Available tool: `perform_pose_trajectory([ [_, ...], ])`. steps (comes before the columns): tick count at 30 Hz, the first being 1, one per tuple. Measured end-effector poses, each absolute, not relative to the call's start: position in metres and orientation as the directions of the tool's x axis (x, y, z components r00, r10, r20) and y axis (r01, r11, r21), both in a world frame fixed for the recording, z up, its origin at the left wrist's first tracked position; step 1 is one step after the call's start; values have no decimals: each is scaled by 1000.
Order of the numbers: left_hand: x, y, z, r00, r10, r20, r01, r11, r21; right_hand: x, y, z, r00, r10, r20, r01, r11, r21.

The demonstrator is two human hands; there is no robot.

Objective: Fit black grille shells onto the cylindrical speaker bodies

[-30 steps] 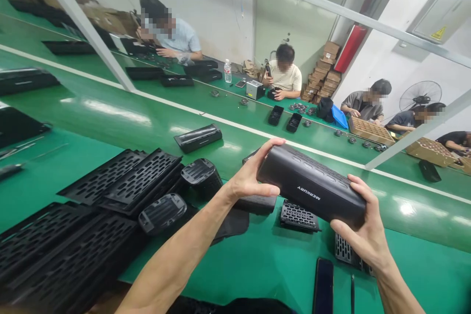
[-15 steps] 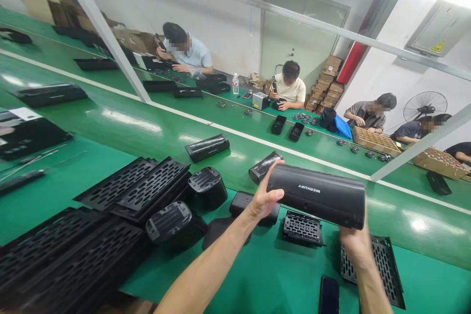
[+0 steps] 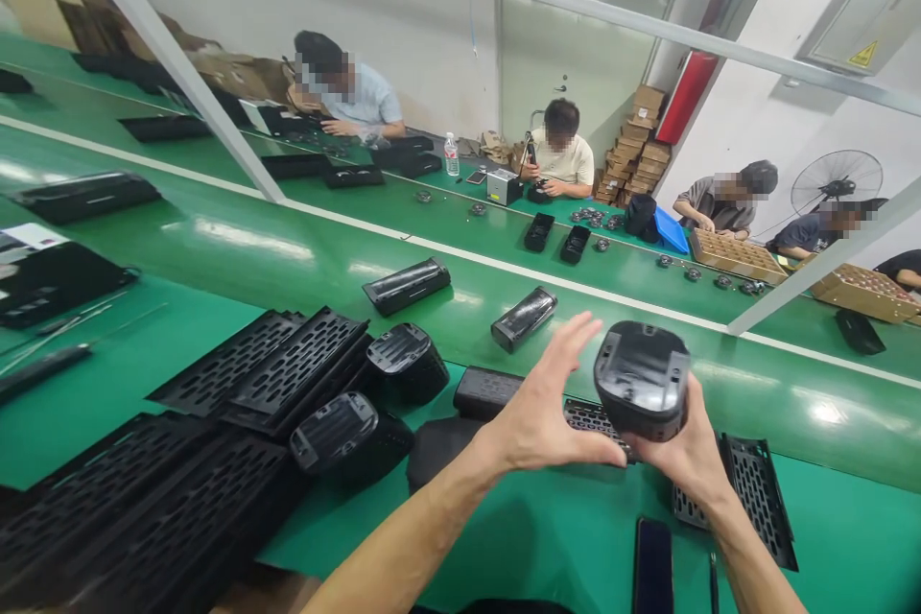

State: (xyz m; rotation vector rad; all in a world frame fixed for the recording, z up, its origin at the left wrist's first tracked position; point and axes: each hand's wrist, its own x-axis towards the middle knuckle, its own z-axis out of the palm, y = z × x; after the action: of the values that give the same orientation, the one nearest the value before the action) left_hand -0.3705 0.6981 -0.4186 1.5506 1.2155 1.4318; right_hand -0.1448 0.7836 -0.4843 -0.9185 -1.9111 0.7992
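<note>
A black speaker-like casing (image 3: 640, 374) is held up above the green bench, its glossy end face turned toward me. My right hand (image 3: 683, 446) grips it from below and along its right side. Beside its left side, my left hand (image 3: 554, 403) is spread with thumb and fingers apart, touching nothing that I can make out. Behind the hands lies a black perforated panel (image 3: 590, 417), partly covered. Another perforated panel (image 3: 759, 499) rests under and beside my right forearm.
Stacked perforated panels (image 3: 288, 365) and two upright casings (image 3: 407, 360) occupy the left. A phone (image 3: 653, 566) and thin tool (image 3: 713, 583) lie in front. Dark casings (image 3: 525, 317) sit on the green conveyor (image 3: 323, 288). Several people work beyond; a metal post (image 3: 173, 67) rises at left.
The casing has been turned from lengthwise, lettering showing, to end face toward me. My left hand has let go and opened; my right hand now shows more clearly, gripping it.
</note>
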Motion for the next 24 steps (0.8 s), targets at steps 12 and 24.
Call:
perform_pose_trajectory([
  [12,-392,693,-440,-110,927,360,57,-355,933,-100,781,-452,-486,791,373,381,575,-724],
  [24,-385,693,-456,-257,940,224,-49,-244,968,-113,767,-471,-331,909,252,186,324,-927],
])
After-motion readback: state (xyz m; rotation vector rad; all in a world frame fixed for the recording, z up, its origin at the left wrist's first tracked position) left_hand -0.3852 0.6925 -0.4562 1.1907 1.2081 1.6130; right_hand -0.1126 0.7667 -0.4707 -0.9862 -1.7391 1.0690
